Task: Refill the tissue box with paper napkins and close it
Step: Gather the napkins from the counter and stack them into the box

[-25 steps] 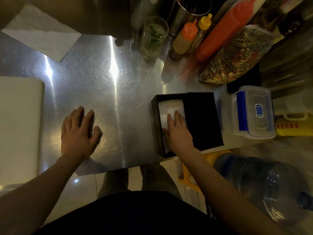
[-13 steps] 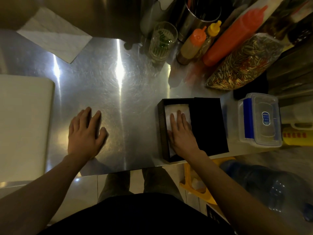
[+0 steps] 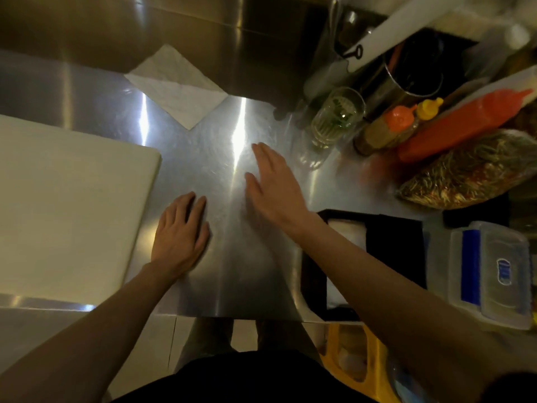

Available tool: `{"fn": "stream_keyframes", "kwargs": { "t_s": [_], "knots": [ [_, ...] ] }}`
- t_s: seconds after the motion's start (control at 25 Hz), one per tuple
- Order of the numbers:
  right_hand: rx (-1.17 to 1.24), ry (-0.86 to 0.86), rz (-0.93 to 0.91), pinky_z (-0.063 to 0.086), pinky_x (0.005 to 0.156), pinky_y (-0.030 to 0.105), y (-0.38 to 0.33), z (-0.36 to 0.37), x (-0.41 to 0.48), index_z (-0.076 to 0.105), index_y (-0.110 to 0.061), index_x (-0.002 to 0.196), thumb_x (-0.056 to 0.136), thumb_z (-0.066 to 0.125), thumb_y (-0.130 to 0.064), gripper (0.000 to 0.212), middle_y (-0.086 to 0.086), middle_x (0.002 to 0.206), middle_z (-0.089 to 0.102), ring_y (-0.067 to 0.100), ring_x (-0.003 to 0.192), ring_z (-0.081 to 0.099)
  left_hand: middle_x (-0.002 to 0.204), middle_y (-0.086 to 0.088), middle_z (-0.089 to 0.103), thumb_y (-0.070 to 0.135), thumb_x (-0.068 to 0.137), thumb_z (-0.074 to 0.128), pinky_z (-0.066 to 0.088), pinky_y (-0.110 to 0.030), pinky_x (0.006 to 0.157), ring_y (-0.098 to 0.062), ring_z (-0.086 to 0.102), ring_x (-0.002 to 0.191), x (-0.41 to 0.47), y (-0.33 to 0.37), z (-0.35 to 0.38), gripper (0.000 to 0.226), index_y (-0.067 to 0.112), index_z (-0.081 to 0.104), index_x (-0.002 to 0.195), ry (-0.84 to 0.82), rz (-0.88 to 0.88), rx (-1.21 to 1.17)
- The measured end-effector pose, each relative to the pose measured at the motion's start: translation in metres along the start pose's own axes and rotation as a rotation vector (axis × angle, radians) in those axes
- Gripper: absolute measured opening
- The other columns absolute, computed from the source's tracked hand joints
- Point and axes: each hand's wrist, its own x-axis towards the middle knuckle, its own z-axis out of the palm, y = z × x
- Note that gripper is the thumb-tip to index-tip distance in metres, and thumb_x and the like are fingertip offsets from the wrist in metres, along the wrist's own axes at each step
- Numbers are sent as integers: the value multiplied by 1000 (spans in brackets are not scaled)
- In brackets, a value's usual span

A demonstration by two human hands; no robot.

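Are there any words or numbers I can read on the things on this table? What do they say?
None can be read.
Blue oval label on the clear plastic container lid: too blurred.
Green print on the drinking glass: too blurred.
Black mark on the white strip at the top: looks like a small symbol, not letters.
Squeeze bottles, the tissue box and the loose napkin: no writing visible.

Dim room, glare-streaked steel counter (image 3: 203, 271), steel backsplash (image 3: 174, 30), tiled floor (image 3: 244, 333)
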Motion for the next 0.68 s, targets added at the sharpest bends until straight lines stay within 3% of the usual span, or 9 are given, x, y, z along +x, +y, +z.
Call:
{"fn": "stream_keyframes", "kwargs": {
  "t_s": [0.24,0.52,0.68],
  "knots": [
    [16,7,-51,45,98,35,-31,45,117,45,-9,138,99,49,-31,45,14,135,52,27,121,50,148,-15,44,40,95,42,31,-45,110,-35,42,134,-1,1,4,56,16,45,145,4,-23,-25],
    [-57,70,-41,47,100,38,-46,81,227,52,-11,128,98,47,-39,41,13,132,54,27,123,50,142,-14,52,40,92,48,31,-43,108,-33,45,132,2,-1,6,54,17,52,140,59,-22,-28],
    [-154,94,-57,48,97,32,-46,97,258,56,-15,121,98,47,-39,34,10,127,57,23,116,54,143,-14,51,41,89,54,28,-41,109,-32,42,133,3,-8,10,58,17,51,141,65,-7,10]
  ]
}}
